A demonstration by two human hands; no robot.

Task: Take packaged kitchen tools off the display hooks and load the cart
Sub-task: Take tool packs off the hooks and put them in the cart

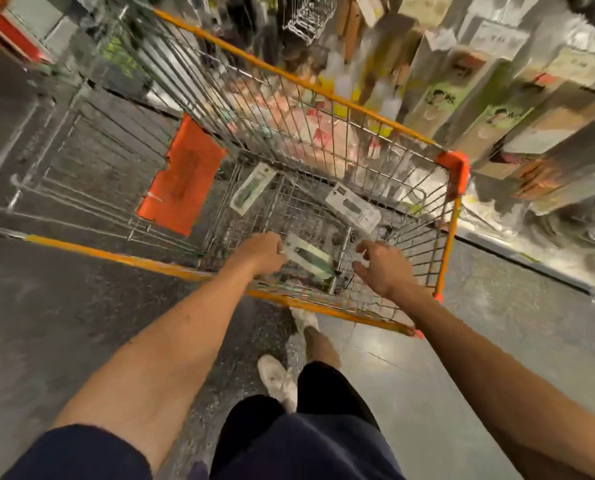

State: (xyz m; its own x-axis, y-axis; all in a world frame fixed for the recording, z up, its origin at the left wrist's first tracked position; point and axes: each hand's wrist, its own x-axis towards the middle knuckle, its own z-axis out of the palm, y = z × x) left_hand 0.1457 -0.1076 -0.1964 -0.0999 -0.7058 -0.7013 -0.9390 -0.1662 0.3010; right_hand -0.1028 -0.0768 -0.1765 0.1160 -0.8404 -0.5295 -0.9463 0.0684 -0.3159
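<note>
A wire shopping cart with an orange rim [324, 85] fills the middle of the head view. My left hand [259, 252] reaches over the near rim and holds a flat white package with a dark green tool [310, 259] low inside the cart. Beside it my right hand [381, 268] hovers with loosely curled fingers and holds nothing. Two more white packages lie on the cart floor, one on the left [252, 192] and one on the right [353, 206]. The picture is blurred by motion.
Display hooks with several boxed and carded kitchen goods [490, 109] hang at the right, close to the cart's side. An orange flap [181, 174] hangs on the cart's left wall. Grey floor lies to the left, and my legs and white shoes [278, 379] stand behind the cart.
</note>
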